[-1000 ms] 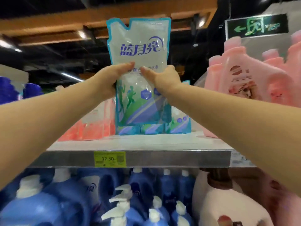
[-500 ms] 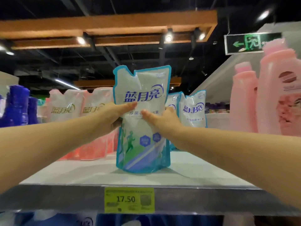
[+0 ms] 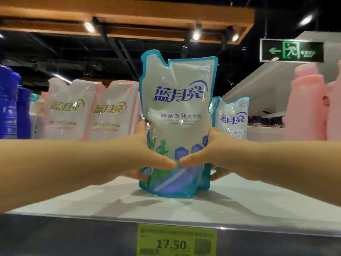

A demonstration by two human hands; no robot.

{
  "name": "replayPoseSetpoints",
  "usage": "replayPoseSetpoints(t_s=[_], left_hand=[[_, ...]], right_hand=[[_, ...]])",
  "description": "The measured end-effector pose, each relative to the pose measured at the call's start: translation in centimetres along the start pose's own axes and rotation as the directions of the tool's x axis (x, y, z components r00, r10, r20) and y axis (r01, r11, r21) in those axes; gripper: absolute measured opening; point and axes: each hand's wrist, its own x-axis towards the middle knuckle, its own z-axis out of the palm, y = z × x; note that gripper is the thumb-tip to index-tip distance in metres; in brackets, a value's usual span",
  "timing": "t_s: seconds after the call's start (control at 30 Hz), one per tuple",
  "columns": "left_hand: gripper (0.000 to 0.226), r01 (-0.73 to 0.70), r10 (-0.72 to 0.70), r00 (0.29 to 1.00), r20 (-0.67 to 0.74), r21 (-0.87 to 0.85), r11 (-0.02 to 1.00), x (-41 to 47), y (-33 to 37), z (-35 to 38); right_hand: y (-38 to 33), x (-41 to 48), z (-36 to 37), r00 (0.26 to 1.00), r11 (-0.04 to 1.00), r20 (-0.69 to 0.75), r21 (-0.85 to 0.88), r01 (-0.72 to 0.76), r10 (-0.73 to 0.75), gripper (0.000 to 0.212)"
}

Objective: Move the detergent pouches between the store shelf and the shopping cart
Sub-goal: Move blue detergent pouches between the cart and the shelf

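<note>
My left hand & right hand are both curled round the lower half of the blue detergent pouch, thumbs nearly meeting in front; it stands upright btwn them, long axis vertical, base on the shelf straight ahead.

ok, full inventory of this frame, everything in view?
shelf: 1, pale grey, foreground
held pouch: 1, clear with blue trim, upright at shelf centre, base on the shelf
other blue-trimmed pouches: at least 2, behind the held pouch to the right, one mostly hidden
pink-trimmed pouches: 2 visible, pink and white, back left
blue bottles: at least 2, blue, far left
pink bottles: at least 2, pink, far right
price tag: 1, yellow-green, shelf front edge, reads 17.50
exit sign: 1, green on black, upper right
wooden beam: 1, brown, overhead
left hand: 1, grips the held pouch's left side
right hand: 1, grips its right side
</note>
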Motion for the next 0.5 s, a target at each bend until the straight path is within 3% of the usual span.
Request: replayPoseSetpoints(t_s=[0.2,0.4,0.5], left_hand=[[0.117,0.027,-0.029,0.999,-0.029,-0.078,0.997,3.6,-0.6,-0.2],[0.103,0.083,-0.088,0.994,-0.06,-0.086,0.993,8.4,-1.3,-0.2],[0.101,0.131,-0.131,0.987,-0.097,-0.006,0.991,10.3,-1.4,-0.1]], right_hand=[[-0.7,3.4,2.0,0.997,0.99,-0.018,0.121,-0.073,0.076,0.058],[-0.3,7.7,2.6,0.997,0.997,-0.035,0.03,-0.074,0.075,0.083],[-0.3,9.6,2.9,0.994,0.994,-0.026,0.036,-0.103,0.104,0.089]])
